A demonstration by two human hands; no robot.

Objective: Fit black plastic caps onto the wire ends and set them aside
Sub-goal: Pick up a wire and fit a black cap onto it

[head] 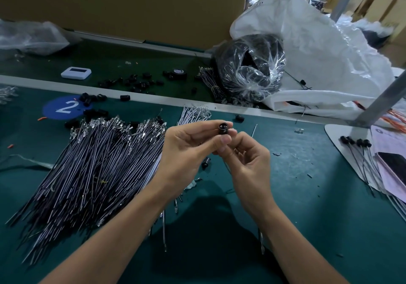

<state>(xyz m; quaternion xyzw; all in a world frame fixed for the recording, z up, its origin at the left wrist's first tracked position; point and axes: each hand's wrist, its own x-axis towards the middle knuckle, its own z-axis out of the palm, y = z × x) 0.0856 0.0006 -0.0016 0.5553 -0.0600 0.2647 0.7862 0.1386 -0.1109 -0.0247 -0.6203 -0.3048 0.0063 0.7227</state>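
Left hand (189, 149): pinches a black cap (223, 127) raised, open end up, likely to sight the hole.
Right hand (248, 158): touching the left, pinching a wire (227, 167) beneath the cap to feed it.
Supply: wire pile (98, 163) near left.
Finished: capped wires (360, 152) far right, kept separate.

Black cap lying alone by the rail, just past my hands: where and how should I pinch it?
Pinch the black cap across its short round sides, with thumb and forefinger coming down from above. It sits by itself on the green mat with open space all round.
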